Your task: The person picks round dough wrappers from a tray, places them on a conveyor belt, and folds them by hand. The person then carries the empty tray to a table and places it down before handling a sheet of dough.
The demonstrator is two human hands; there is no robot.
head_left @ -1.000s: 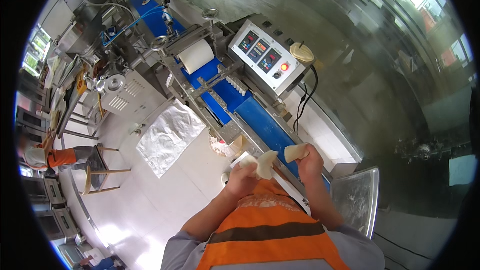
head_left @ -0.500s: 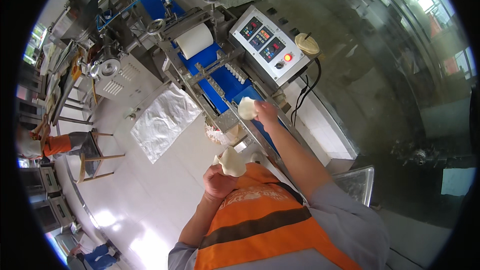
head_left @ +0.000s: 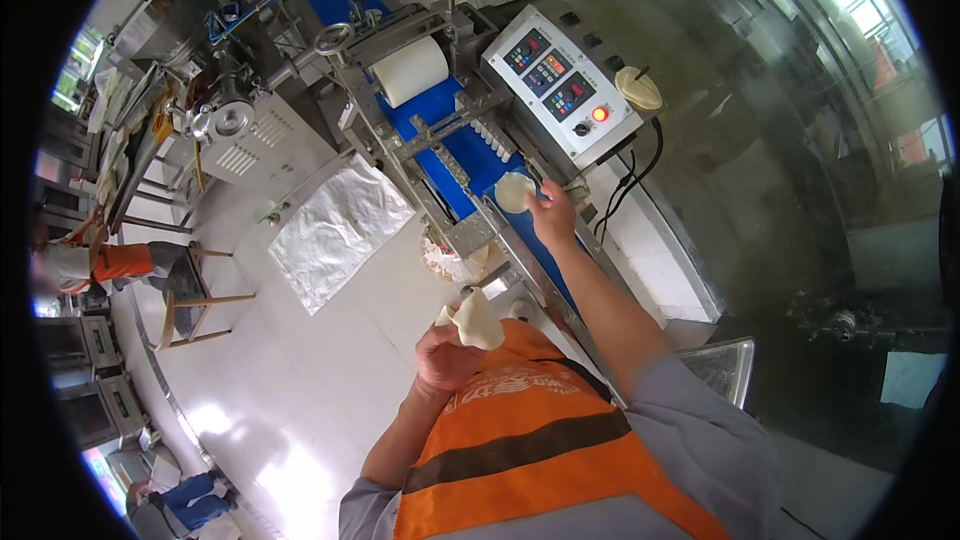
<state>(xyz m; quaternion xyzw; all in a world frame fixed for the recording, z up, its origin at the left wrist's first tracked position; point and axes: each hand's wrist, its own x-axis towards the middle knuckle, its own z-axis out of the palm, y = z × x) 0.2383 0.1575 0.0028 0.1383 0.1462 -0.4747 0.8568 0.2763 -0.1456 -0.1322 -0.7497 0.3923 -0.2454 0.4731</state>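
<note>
Over the near end of the blue belt (head_left: 478, 168), our right hand (head_left: 552, 215) holds out a round pale piece (head_left: 513, 193) that looks like dough. This hand is nearly closed: its thumb and fingers pinch just the right edge of the round, and the rest sticks out flat to the left. We cannot tell if the round touches the belt or hangs a bit above it. Lower down, in front of our orange apron (head_left: 520, 415), our left hand (head_left: 446, 358) is half curled around some floppy pale pieces (head_left: 478, 322). They poke up out of its grip and bend over to the right, with a small flap on the left. We cannot count them, because they fold over each other. Farther up the belt sits a fat white roller (head_left: 411, 71). To its right is a grey box (head_left: 548, 98) with a red light (head_left: 600, 114) glowing on it. On the floor (head_left: 330, 380) to the left, we see a shiny, crinkled sheet (head_left: 342, 230).
</note>
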